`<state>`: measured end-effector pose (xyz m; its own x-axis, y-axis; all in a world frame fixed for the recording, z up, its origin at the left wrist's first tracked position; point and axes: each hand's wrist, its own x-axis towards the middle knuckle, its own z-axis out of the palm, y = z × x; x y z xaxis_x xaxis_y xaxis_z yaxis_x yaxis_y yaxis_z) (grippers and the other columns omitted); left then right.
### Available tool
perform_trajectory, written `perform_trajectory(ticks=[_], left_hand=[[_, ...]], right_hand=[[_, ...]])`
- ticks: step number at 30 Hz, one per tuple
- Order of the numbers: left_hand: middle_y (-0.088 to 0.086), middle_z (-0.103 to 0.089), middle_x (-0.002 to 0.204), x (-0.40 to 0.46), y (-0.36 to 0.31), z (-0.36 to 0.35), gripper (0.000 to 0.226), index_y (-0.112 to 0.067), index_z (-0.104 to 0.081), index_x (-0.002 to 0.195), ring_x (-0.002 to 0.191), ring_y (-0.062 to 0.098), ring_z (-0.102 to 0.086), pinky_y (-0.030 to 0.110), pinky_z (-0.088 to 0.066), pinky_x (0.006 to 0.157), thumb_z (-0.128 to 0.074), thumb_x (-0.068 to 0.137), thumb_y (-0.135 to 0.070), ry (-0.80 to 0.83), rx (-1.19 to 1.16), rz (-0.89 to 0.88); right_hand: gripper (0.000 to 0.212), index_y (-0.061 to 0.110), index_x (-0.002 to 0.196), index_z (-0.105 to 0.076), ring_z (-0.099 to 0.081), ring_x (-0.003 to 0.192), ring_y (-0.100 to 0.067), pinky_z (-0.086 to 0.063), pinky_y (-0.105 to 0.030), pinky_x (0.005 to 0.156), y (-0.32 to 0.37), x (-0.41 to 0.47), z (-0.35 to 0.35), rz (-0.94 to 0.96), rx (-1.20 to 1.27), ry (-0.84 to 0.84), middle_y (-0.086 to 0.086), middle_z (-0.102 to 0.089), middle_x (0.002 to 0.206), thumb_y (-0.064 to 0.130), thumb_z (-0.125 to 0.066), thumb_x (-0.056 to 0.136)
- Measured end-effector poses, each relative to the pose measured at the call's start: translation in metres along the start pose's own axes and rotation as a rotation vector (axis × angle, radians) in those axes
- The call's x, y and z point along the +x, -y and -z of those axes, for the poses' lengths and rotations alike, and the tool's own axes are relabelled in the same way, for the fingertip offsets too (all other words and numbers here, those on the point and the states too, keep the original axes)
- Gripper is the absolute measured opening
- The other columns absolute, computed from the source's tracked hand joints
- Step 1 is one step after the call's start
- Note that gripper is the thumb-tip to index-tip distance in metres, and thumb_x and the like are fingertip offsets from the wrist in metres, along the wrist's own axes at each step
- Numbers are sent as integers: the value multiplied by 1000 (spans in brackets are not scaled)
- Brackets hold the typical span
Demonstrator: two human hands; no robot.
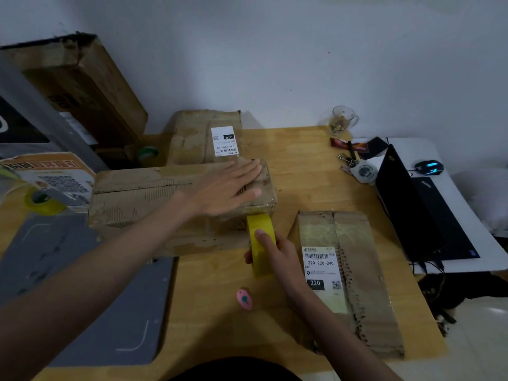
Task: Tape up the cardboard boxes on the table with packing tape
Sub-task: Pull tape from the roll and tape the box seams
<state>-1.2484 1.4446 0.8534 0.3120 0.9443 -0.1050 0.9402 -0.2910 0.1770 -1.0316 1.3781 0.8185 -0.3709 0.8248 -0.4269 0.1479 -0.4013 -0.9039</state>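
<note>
On the worktop: my two bare hands are at work over a long cardboard box (170,199) lying across the middle of the wooden worktop (302,171).
Left hand: my left hand (228,188) lies flat on the right end of the long box's top, fingers straight and spread, holding nothing.
Right hand: my right hand (275,253) grips the yellow tape roll (261,243), thumb on the outer face and fingers curled round it.
Tape roll: it stands on edge just below the box's front right corner, touching or nearly touching the box's front side; I cannot tell which.
Other boxes: a labelled box (346,276) lies to the right of my right hand, near the worktop's right edge; another labelled box (203,136) sits behind the long box, against the wall.
Near edge: a small pink cutter (244,299) lies on bare wood in front of the roll, between my forearms.
Left side: a grey mat (90,292) covers the near left, and a second yellow roll (41,202) rests beyond it.
Right side: keys (347,159) and a glass mug (342,121) sit at the far right corner; a black laptop (412,210) stands on a white surface just past the worktop's edge.
Open room: bare wood shows between the long box and the keys.
</note>
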Motion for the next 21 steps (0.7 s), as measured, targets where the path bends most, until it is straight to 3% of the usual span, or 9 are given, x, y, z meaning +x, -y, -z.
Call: perform_trajectory(ticks=[2, 7, 12, 15, 17, 21], left_hand=[[-7, 20, 167, -11, 9, -6, 85, -22, 12, 160, 151, 5, 22, 37, 4, 127, -7, 97, -75, 70, 105, -46], [-10, 21, 167, -12, 18, -8, 94, -26, 15, 160, 152, 11, 25, 41, 10, 126, -17, 92, -83, 72, 197, -145], [-15, 21, 166, -8, 22, -8, 81, -29, 13, 160, 152, 8, 24, 43, 8, 127, -21, 100, -71, 92, 123, -142], [-14, 21, 166, -9, 22, -10, 79, -29, 14, 160, 152, 8, 24, 42, 10, 126, -22, 102, -69, 89, 123, -156], [-14, 21, 166, -9, 22, -9, 79, -29, 14, 160, 152, 9, 24, 42, 10, 126, -22, 102, -68, 95, 116, -153], [-14, 20, 167, -9, 22, -7, 79, -28, 13, 160, 152, 9, 24, 41, 11, 126, -21, 101, -70, 108, 109, -151]], right_hand=[[31, 9, 106, -65, -72, 72, -18, -52, -33, 65, -1, 1, 0, 2, -8, 5, -10, -76, 77, 38, -54, 102], [26, 8, 108, -63, -73, 74, -19, -54, -36, 70, 0, 3, 4, -4, -1, 44, -11, -76, 78, 32, -54, 103], [22, -1, 111, -65, -71, 71, -3, -49, -15, 63, -11, -7, 2, 64, -74, 5, -16, -76, 91, 16, -57, 100], [18, 2, 110, -66, -71, 73, -1, -49, -12, 64, -19, -11, -1, 109, -96, -38, -11, -77, 87, 14, -59, 99], [15, 4, 107, -66, -71, 72, -2, -49, -13, 62, -21, -11, -4, 139, -86, -74, -10, -76, 83, 16, -62, 98], [31, 8, 99, -67, -72, 72, -7, -52, -18, 62, -26, -12, -13, 187, -42, -152, -12, -75, 82, 34, -61, 85]])
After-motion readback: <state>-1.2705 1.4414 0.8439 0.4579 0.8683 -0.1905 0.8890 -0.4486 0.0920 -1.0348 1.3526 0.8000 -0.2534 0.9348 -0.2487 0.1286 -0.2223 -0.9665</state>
